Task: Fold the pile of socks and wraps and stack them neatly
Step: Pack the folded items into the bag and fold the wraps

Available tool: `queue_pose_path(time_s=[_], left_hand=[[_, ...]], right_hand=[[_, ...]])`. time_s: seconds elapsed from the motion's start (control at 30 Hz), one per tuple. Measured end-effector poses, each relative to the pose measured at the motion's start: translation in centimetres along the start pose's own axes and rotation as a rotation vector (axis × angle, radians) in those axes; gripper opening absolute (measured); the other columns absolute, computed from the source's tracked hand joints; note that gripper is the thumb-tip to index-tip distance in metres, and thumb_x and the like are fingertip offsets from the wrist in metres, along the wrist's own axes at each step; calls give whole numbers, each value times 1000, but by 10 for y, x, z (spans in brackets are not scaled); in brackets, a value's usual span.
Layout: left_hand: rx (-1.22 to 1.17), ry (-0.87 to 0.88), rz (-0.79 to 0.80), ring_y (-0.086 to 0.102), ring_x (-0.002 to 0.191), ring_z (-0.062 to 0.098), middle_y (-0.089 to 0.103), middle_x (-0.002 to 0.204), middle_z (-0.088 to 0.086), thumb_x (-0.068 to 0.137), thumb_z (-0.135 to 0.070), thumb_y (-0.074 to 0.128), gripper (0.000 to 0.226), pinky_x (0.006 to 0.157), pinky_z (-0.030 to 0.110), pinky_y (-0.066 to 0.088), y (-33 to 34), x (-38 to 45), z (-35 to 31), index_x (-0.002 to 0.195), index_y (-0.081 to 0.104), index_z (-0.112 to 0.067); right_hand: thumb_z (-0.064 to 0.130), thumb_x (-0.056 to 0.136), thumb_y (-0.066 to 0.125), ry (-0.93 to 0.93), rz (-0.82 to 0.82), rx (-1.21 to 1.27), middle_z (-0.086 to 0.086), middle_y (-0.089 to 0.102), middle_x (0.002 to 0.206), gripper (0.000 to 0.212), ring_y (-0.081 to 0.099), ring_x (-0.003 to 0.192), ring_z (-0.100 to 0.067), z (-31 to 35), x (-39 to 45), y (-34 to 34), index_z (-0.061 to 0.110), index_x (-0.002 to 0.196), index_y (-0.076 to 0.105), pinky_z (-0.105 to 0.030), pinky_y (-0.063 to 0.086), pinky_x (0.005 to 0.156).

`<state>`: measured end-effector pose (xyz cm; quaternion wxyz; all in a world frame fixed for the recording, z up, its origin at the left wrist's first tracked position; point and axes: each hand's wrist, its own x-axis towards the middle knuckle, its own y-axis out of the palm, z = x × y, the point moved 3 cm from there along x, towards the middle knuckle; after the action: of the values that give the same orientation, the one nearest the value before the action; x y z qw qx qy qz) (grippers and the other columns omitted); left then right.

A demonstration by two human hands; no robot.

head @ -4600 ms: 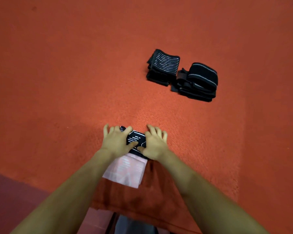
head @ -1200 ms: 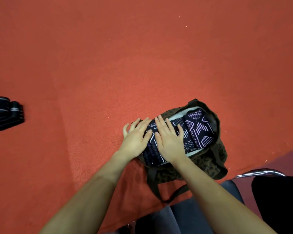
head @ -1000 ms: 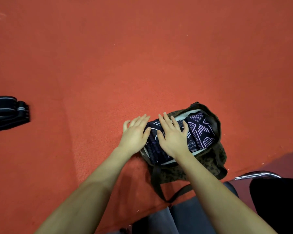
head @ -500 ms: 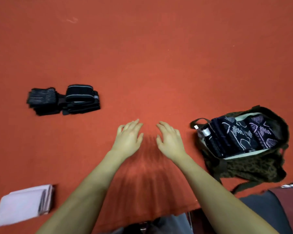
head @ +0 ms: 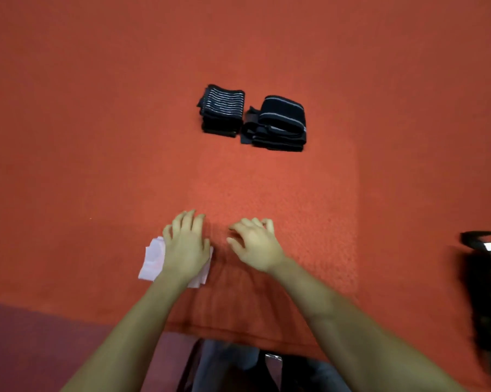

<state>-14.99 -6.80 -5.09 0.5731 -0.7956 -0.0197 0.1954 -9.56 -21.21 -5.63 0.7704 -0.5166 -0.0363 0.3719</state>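
Two folded black stacks lie side by side at the far middle of the orange cloth: striped socks (head: 222,111) on the left, a pile of wraps (head: 278,124) with grey bands on the right. A folded pale pink cloth (head: 153,260) lies near the front edge. My left hand (head: 186,246) rests flat on that pink cloth, fingers spread. My right hand (head: 254,244) hovers just to the right over bare orange cloth, fingers loosely curled, holding nothing.
A dark patterned bag (head: 487,287) sits at the right edge, partly cut off and blurred. The orange cloth (head: 97,137) covers the whole table; its front edge hangs over near my lap. A purple floor strip (head: 26,349) shows at the lower left.
Both hands left the bag with the patterned socks and moved left. The view swung left; my left hand now lies on the pink cloth.
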Motion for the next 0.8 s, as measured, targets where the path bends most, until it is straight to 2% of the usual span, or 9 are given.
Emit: queue_pose_path(time_s=[0.03, 0.1, 0.17, 0.27, 0.4, 0.5, 0.6, 0.7, 0.8], left_hand=[[-4, -66, -3, 39, 129, 41, 47, 139, 20, 78, -26, 49, 55, 102, 56, 27, 3, -7, 19, 127, 55, -2], [-1, -160, 4, 33, 132, 41, 41, 144, 20, 72, -47, 29, 78, 105, 55, 20, 9, -18, 51, 133, 50, -4], [26, -207, 48, 27, 136, 36, 34, 149, 17, 66, -59, 16, 91, 107, 50, 15, 18, -24, 72, 139, 45, -13], [36, -204, 73, 31, 134, 31, 37, 144, 16, 64, -67, 13, 91, 107, 47, 11, 29, -23, 89, 138, 46, -27], [10, -124, 67, 33, 133, 26, 46, 134, 16, 65, -70, 16, 87, 107, 48, 8, 40, -22, 97, 134, 50, -29], [-42, -152, 33, 30, 136, 24, 42, 141, 11, 62, -78, 19, 88, 105, 43, 7, 38, -25, 105, 136, 44, -37], [-109, -201, 35, 31, 135, 23, 44, 142, -6, 57, -87, 26, 97, 103, 39, 4, 36, -28, 111, 141, 30, -40], [-109, -156, -10, 42, 124, 25, 55, 128, 0, 58, -87, 29, 98, 100, 39, 9, 37, -28, 108, 138, 40, -31], [-136, -55, -101, 51, 107, 26, 60, 106, 2, 65, -88, 33, 86, 95, 37, 14, 41, -25, 101, 127, 47, -29]], right_hand=[[41, 97, 45, -16, 37, -12, -3, 53, 124, 41, 42, 119, -24, 12, 6, 10, 18, 129, 52, -38, 18, 99], [47, 94, 46, -28, 104, -44, -3, 48, 125, 46, 37, 119, -25, 30, 15, 29, 17, 129, 51, -37, 16, 97], [54, 92, 46, -16, 145, -76, -5, 44, 129, 53, 34, 120, -25, 40, 24, 45, 15, 128, 50, -38, 16, 97], [62, 88, 47, -30, 266, -96, -7, 32, 145, 66, 26, 130, -26, 48, 31, 63, 13, 133, 45, -42, 15, 104], [59, 85, 55, 0, 322, -73, -7, 14, 156, 74, 12, 140, -26, 49, 31, 74, 12, 140, 37, -44, 7, 111], [55, 84, 59, -12, 273, -64, -7, 19, 154, 70, 14, 139, -25, 50, 29, 77, 11, 135, 41, -42, 7, 110], [53, 84, 60, -47, 225, -56, -6, 33, 142, 64, 23, 132, -24, 51, 27, 79, 10, 128, 43, -40, 10, 105], [47, 87, 58, -80, 206, -16, -3, 45, 131, 52, 27, 131, -23, 51, 23, 79, 11, 122, 44, -39, 7, 103], [44, 88, 58, -59, 181, 33, -3, 54, 121, 43, 34, 126, -22, 44, 19, 77, 12, 114, 46, -37, 3, 103]])
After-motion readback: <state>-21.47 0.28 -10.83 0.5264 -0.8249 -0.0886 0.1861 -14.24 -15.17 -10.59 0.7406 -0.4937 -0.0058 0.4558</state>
